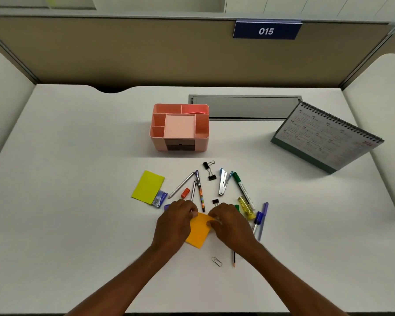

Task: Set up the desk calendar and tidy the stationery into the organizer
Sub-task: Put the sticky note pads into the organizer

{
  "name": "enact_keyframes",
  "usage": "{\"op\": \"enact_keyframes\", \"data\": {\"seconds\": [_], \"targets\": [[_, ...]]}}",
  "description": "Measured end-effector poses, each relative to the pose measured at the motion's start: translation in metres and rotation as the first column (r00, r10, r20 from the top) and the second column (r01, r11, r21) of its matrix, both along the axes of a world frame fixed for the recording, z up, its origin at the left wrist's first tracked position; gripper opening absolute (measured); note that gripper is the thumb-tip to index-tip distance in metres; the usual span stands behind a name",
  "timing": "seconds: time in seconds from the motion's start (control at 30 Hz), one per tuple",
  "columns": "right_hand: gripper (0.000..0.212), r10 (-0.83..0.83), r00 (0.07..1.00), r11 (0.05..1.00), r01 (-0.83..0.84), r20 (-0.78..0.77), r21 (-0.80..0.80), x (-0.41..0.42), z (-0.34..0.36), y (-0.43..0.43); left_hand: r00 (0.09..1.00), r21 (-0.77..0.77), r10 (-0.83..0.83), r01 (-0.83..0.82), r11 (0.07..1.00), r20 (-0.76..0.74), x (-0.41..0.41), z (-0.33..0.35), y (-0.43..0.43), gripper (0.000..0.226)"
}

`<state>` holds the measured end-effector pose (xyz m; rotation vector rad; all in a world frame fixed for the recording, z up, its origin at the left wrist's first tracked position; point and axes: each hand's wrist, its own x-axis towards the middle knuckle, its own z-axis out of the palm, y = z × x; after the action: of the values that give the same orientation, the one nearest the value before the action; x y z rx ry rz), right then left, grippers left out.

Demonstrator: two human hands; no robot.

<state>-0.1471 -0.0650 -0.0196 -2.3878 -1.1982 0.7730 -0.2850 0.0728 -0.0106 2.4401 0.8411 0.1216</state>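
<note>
A pink organizer (180,142) with several compartments stands mid-desk. The desk calendar (326,137) stands upright at the right. Loose stationery lies in front of the organizer: a yellow-green sticky pad (147,187), pens (200,190), binder clips (209,171), a green marker (243,189), a yellow highlighter (246,207) and a paper clip (216,261). Both hands rest on an orange sticky pad (197,233). My left hand (175,221) pinches its top left corner, and my right hand (228,223) pinches its top right edge.
The white desk (78,201) is fenced by beige partitions with a blue "015" sign (266,30). A grey cable tray lid (244,107) lies behind the organizer. A pencil (233,258) and purple pens (261,221) lie near my right wrist.
</note>
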Motion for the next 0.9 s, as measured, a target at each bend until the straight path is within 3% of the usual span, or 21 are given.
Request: {"op": "enact_keyframes", "data": {"seconds": [0.13, 0.33, 0.6, 0.9], "targets": [[0.017, -0.036, 0.993, 0.994, 0.047, -0.108, 0.100, 0.023, 0.017, 0.005, 0.987, -0.112, 0.069, -0.053, 0.992, 0.146, 0.007, 0.021, 0.012, 0.008], [0.016, -0.101, 0.995, 0.921, 0.093, 0.003, 0.377, 0.064, 0.067, 0.037, 0.934, -0.081, 0.101, -0.077, 0.994, 0.342, 0.034, 0.067, 0.043, 0.007], [0.013, -0.164, 0.951, 0.785, -0.034, 0.260, 0.619, 0.119, 0.116, 0.108, 0.833, 0.096, 0.060, -0.134, 0.986, 0.550, 0.093, 0.112, 0.110, 0.015], [0.014, -0.273, 0.891, 0.741, -0.047, 0.364, 0.670, 0.174, 0.139, 0.188, 0.796, 0.265, 0.015, -0.218, 0.939, 0.604, 0.160, 0.129, 0.186, 0.012]]}}
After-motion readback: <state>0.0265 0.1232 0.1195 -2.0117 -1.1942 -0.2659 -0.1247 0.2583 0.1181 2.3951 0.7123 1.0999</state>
